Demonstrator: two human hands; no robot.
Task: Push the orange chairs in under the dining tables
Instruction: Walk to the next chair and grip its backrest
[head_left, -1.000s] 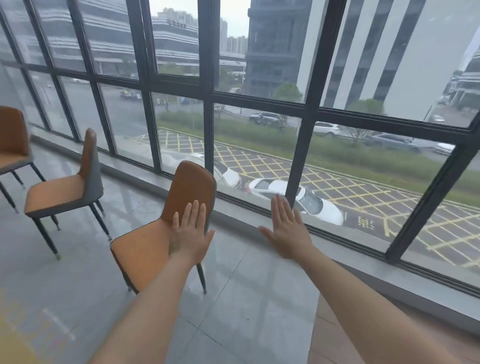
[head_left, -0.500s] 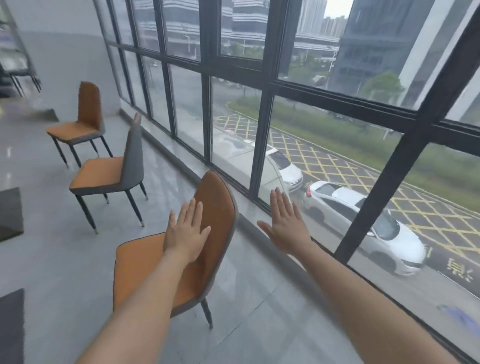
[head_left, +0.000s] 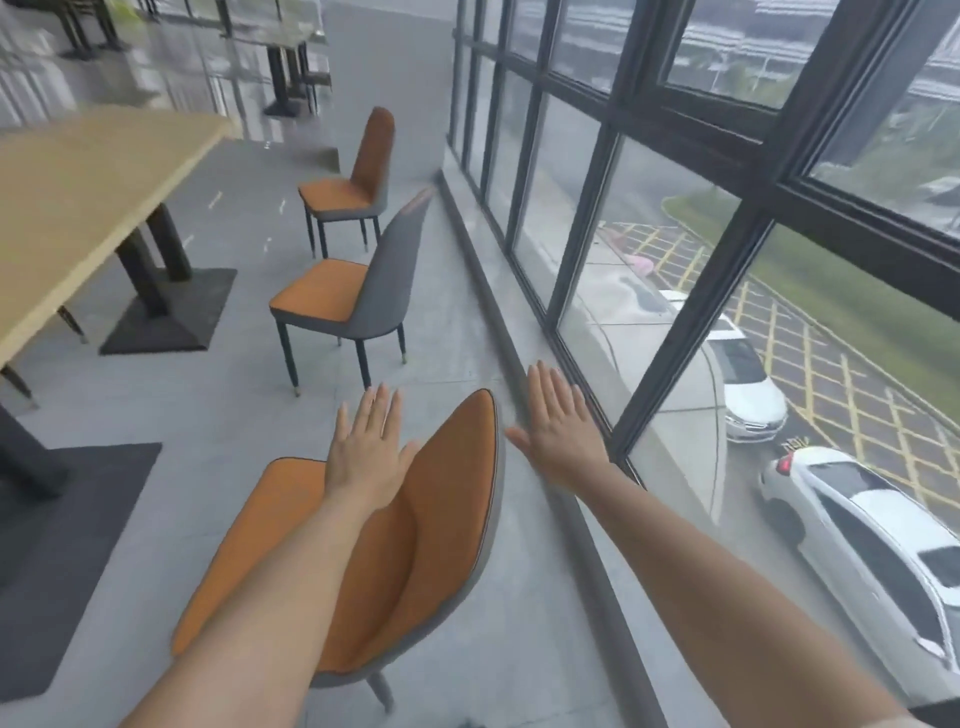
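Three orange chairs with grey backs stand in a row along the window wall, all away from the tables. The nearest chair is right below me, its seat facing left. My left hand hovers flat and open above its seat and backrest, fingers spread, holding nothing. My right hand is also flat and open, to the right of the backrest, over the floor by the window sill. The middle chair and the far chair stand further ahead. A light wooden dining table fills the upper left.
Black table posts on flat square bases stand under the table, with another dark base at lower left. A tall black-framed window wall runs along the right behind a low grey sill. More tables stand far back.
My view has swung left from the window toward the room, bringing the wooden table and all three chairs into sight. Both hands stay open and flat near the nearest chair's backrest.
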